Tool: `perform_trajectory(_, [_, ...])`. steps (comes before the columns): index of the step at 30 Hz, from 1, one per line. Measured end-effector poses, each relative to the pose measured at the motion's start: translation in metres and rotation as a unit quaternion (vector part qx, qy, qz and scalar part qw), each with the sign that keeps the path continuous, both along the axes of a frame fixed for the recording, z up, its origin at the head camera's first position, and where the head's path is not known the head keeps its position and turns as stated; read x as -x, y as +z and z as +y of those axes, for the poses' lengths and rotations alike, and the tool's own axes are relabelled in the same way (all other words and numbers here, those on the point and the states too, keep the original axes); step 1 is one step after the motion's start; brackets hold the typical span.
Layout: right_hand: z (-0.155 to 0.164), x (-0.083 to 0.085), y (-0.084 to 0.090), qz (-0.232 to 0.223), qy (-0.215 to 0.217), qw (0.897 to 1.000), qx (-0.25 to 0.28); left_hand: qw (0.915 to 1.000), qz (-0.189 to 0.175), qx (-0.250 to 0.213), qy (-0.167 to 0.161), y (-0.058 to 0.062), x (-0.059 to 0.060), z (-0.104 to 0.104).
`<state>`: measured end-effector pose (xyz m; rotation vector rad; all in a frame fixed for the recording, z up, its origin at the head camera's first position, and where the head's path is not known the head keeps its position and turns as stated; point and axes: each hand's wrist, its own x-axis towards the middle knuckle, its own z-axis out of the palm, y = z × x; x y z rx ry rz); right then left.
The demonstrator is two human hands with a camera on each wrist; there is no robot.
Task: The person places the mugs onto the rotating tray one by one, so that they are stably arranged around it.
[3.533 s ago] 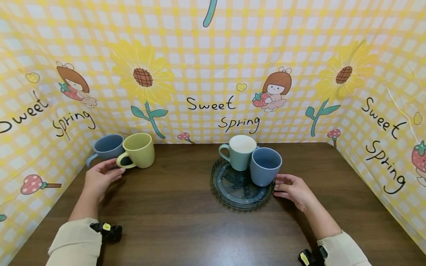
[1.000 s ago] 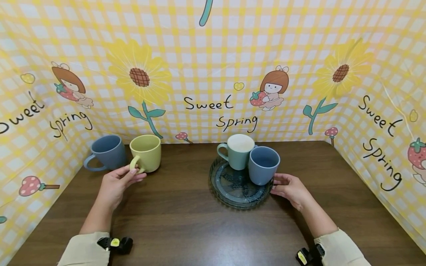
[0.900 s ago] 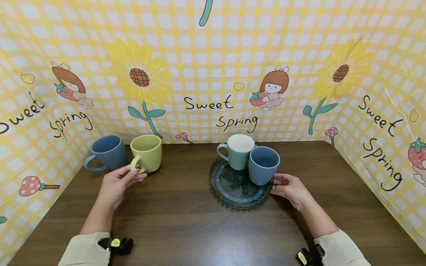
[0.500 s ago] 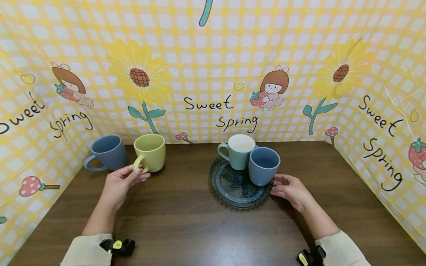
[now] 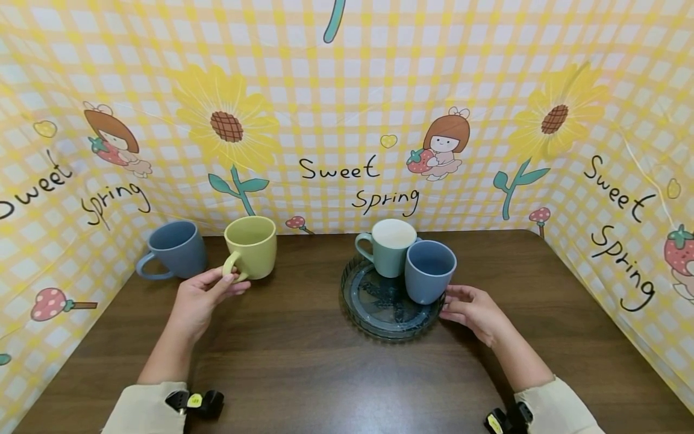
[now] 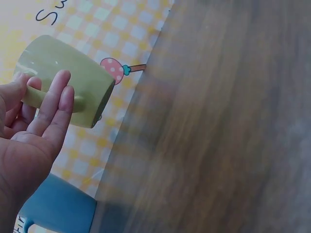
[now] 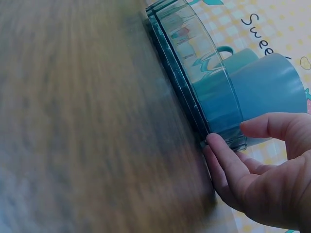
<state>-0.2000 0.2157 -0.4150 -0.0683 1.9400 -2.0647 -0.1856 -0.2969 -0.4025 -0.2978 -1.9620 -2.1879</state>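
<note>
A yellow-green mug [image 5: 252,247] hangs slightly above the table at left; in the left wrist view the backdrop shows below its base. My left hand [image 5: 197,304] grips it by the handle. Left of it stands a blue mug [image 5: 176,247], handle toward the left. On a round, dark clear glass tray [image 5: 379,322] are a light green mug [image 5: 390,256] with a white inside and, touching or just in front of it, a grey-blue mug [image 5: 428,271]. My right hand [image 5: 479,313] holds the tray's right edge, thumb at the rim and fingers low, shown in the right wrist view.
The brown wooden table [image 5: 293,367] runs to a yellow checked cloth backdrop [image 5: 325,108] behind and at both sides. Each sleeve cuff carries a small black camera [image 5: 203,402].
My left hand has taken the yellow-green mug by its handle, drawn it rightward away from the blue mug, and raised it slightly. The right hand and tray stay nearly where they were.
</note>
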Motion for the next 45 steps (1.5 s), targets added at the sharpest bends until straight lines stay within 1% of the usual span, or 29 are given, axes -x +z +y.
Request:
perform_trajectory(9, [0.001, -0.002, -0.002, 0.007, 0.003, 1.0, -0.001, 0.9997, 0.013, -0.013, -0.015, 0.003, -0.001, 0.007])
perform_trajectory(17, [0.001, -0.007, 0.0, 0.009, 0.011, 1.0, -0.002, 0.9997, 0.011, -0.003, -0.021, 0.008, -0.002, 0.014])
perform_trajectory(26, [-0.005, -0.012, 0.002, 0.008, -0.004, 1.0, -0.019, 0.9997, 0.004, 0.013, -0.023, 0.013, -0.003, 0.022])
perform_trajectory(31, [-0.008, -0.015, 0.003, 0.013, -0.013, 0.999, -0.03, 0.9993, 0.015, 0.01, -0.033, 0.012, -0.002, 0.026])
perform_trajectory(37, [-0.012, -0.02, 0.004, 0.027, -0.032, 0.997, -0.064, 0.9982, 0.034, -0.001, -0.05, 0.01, 0.0, 0.032])
perform_trajectory(45, [-0.015, -0.025, 0.004, 0.041, -0.048, 0.993, -0.104, 0.9979, 0.032, -0.001, -0.057, 0.011, 0.0, 0.04])
